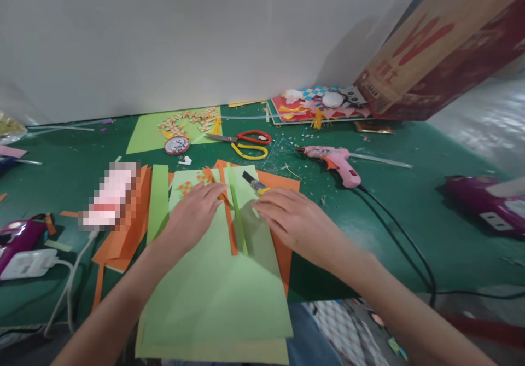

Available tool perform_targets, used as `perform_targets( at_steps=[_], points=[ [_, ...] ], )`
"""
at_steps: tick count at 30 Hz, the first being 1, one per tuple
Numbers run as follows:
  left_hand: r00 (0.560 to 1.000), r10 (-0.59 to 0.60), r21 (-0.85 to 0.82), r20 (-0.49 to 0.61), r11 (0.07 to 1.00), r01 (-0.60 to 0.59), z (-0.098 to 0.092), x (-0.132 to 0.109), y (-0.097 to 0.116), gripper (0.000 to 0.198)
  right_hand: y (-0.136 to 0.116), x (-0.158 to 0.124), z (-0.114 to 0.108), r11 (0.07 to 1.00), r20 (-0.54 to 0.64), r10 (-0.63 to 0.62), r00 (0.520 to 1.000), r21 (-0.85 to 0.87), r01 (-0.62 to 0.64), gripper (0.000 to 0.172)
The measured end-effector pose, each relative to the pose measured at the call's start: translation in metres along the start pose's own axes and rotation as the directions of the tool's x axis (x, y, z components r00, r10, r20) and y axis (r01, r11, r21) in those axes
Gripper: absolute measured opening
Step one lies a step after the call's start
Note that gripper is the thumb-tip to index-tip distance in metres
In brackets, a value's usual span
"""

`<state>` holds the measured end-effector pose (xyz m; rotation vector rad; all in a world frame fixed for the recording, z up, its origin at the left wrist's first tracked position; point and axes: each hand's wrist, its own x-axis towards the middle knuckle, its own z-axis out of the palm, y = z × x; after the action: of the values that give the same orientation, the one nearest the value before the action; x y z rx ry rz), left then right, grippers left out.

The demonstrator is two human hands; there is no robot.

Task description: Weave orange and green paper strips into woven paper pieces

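Green cutting mat [369, 218] covers our table below a white wall. Our left hand [194, 213] lies flat, palm down, pressing the light green paper sheet [213, 289]. Between our hands, a green strip [238, 218] runs straight away from us. Our right hand [293, 218], the nearer one, curls around a utility knife [252, 181] whose blade is angled towards the strip's far end.

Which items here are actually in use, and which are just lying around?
In use:
- left hand, pressing the green paper
- right hand, holding the utility knife
- green strip and orange strip between the hands

Lying about:
- scissors
- glue gun
- cardboard box
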<state>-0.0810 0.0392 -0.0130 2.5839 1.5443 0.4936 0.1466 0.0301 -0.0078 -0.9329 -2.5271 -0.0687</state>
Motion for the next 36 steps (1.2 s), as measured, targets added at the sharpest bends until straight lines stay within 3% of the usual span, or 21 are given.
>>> perform_targets(
  at_steps=[7, 14, 19, 27, 31, 36],
  points=[
    [0.996, 0.053, 0.006, -0.069, 0.999, -0.052, 0.000, -0.005, -0.005, 0.023, -0.038, -0.003, 0.010, 0.998, 0.030, -0.053, 0.998, 0.034, 0.052, 0.030],
    [0.991, 0.067, 0.014, -0.115, 0.998, -0.066, -0.001, -0.008, -0.002, 0.027, -0.044, -0.009, 0.019, 0.992, -0.012, -0.089, 0.996, -0.088, 0.088, 0.021],
    [0.982, 0.124, 0.035, -0.140, 0.992, -0.120, -0.002, -0.008, 0.003, 0.024, -0.046, -0.013, 0.015, 0.987, -0.004, -0.115, 0.993, -0.116, 0.114, 0.027],
    [0.961, 0.275, 0.056, -0.028, 0.960, -0.273, -0.008, -0.010, 0.014, 0.028, -0.046, -0.018, 0.018, 0.987, -0.009, 0.156, 0.988, 0.034, -0.155, 0.030],
    [0.950, 0.309, 0.067, -0.049, 0.950, -0.305, -0.012, -0.010, 0.022, 0.030, -0.039, -0.009, 0.018, 0.901, -0.119, 0.389, 0.914, 0.253, -0.351, 0.030],
    [0.909, 0.367, 0.092, -0.198, 0.930, -0.355, -0.014, -0.011, 0.026, 0.022, -0.031, 0.009, 0.017, 0.782, -0.129, 0.548, 0.826, 0.428, -0.453, 0.031]
  ],
)
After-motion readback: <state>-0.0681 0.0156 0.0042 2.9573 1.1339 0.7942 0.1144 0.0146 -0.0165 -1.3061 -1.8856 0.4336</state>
